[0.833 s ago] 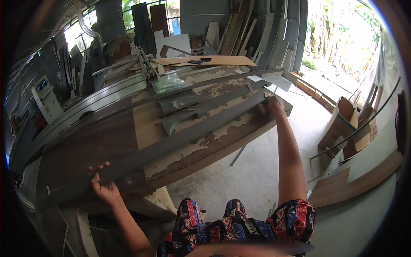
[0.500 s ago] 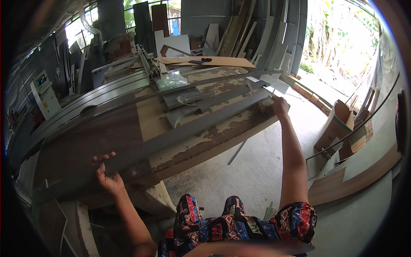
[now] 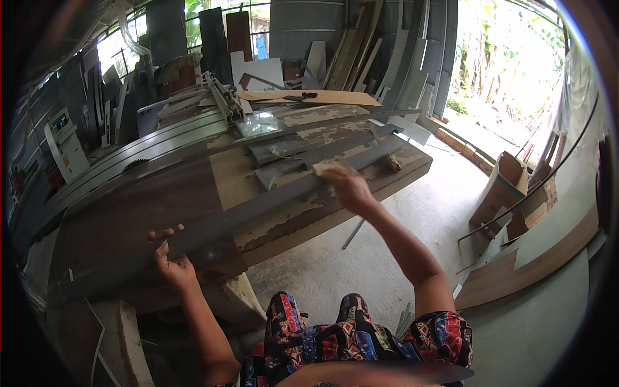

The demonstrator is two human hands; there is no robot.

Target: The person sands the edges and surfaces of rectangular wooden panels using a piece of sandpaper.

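Observation:
A long, narrow dark-grey board (image 3: 258, 204) lies slantwise along the worktable, from the near left toward the far right. My left hand (image 3: 173, 258) grips it near its left part, thumb on the near side and fingertips showing past the far edge. Smeared by motion, my right hand (image 3: 351, 191) is over the middle of the board, fingers closed on a small tan pad (image 3: 322, 169) whose exact kind I cannot make out. A crumpled brown lump (image 3: 393, 162) rests on the table by the board's far end.
The worktable (image 3: 284, 232) has a peeling brown surface, with other grey strips (image 3: 309, 155) behind the board. A circular saw blade (image 3: 134, 164) stands up at the left. An open cardboard box (image 3: 500, 187) is on the floor at the right. Sheets and planks (image 3: 351, 51) lean at the back.
My right hand has swept from the board's far right end leftward and nearer, to about its middle. The left hand keeps its hold; the view has shifted slightly.

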